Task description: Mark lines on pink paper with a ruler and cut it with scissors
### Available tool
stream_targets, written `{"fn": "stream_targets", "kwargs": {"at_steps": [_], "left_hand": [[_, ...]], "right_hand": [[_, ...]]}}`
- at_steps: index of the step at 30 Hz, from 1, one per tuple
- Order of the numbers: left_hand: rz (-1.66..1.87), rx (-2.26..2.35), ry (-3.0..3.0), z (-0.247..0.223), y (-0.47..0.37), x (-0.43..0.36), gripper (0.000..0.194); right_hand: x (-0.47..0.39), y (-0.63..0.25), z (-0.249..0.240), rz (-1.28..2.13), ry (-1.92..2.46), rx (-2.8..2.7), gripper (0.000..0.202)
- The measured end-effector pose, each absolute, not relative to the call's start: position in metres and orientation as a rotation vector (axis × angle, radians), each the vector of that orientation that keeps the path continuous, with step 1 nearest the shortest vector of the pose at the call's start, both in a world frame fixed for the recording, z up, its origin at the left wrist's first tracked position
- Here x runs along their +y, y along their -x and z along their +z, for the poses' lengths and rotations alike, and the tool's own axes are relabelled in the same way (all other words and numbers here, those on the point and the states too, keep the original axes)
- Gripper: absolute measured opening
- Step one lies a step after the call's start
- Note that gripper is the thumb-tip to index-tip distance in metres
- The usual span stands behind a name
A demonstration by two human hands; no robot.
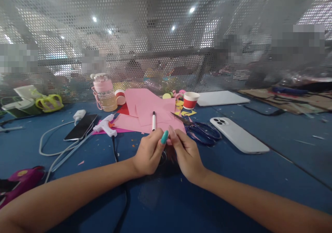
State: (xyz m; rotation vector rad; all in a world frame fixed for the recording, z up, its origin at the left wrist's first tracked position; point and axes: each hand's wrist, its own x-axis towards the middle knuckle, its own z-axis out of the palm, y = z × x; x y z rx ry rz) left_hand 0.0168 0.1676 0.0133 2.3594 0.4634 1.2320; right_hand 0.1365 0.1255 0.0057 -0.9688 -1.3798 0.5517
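My left hand (149,152) and my right hand (188,155) meet over the near part of the table, both closed with fingertips pinched together. Between them shows a sliver of a small pink piece (169,142), mostly covered by the fingers; its shape I cannot make out. Just beyond lie sheets of pink paper (155,103), with a white marker with a black cap (154,120) on top. Scissors with dark blue handles (203,133) rest right of the paper, blades over its edge. A dark round object (163,157) is partly hidden below the hands.
A white glue gun (105,125) with its black cord and a black phone (81,127) lie left. A white phone (238,135) lies right. Behind stand a pink-lidded bottle (103,93) and a red-and-white paper cup (190,101). A perforated metal panel (155,29) borders the table.
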Motion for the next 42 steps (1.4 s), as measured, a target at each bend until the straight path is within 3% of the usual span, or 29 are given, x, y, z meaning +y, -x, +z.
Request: {"fn": "stream_targets", "kwargs": {"at_steps": [8, 30, 42], "left_hand": [[1.297, 0.545, -2.251, 0.014, -0.020, 0.164, 0.022], [1.424, 0.469, -2.192, 0.010, -0.028, 0.150, 0.018], [1.350, 0.475, -2.126, 0.009, -0.027, 0.152, 0.022]], "right_hand": [[0.124, -0.134, 0.005, 0.609, 0.942, -1.398, 0.031], [0.114, -0.126, 0.005, 0.216, 1.023, -1.408, 0.024], [0.115, -0.128, 0.010, 0.194, 1.065, -1.451, 0.026]]}}
